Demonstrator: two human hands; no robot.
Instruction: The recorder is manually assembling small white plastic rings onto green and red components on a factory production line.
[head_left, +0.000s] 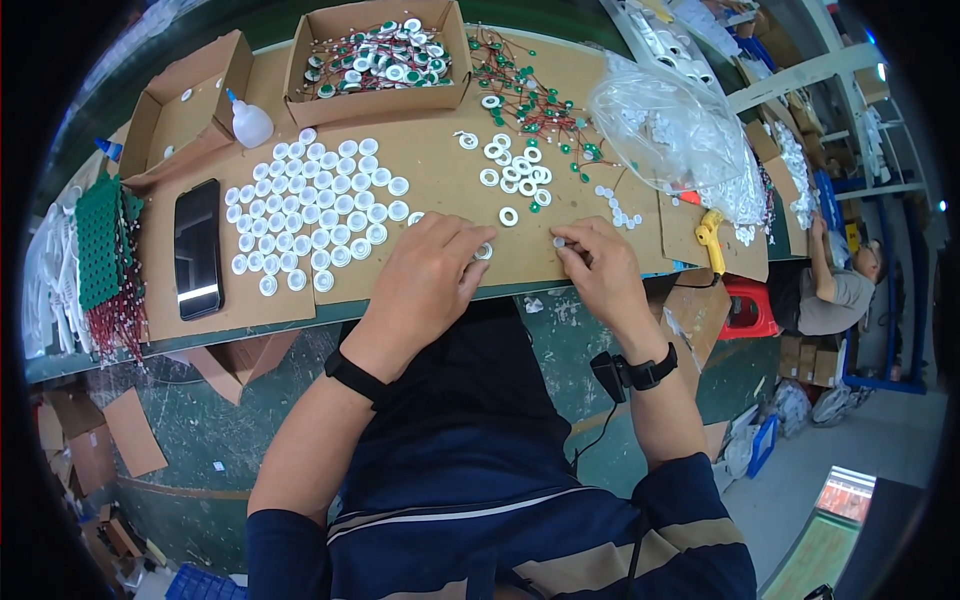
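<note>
Dark blue cloth of the person's shirt point(440, 545) lies nearest the head camera; beyond it, the left hand point(425, 270) pinches a white ring point(484, 252) between thumb and fingers, at the front edge of the cardboard-covered table point(425, 140); the right hand point(603, 262), apart from the left, grips a small whitish disc point(559, 242) at its fingertips; loose white rings point(508, 216) lie beyond and between the hands; white round caps point(341, 184) spread to the left, beside a black phone point(198, 250); farther back stands an open carton point(370, 105) of wired discs; a yellow tool point(709, 232) lies right of the right hand.
</note>
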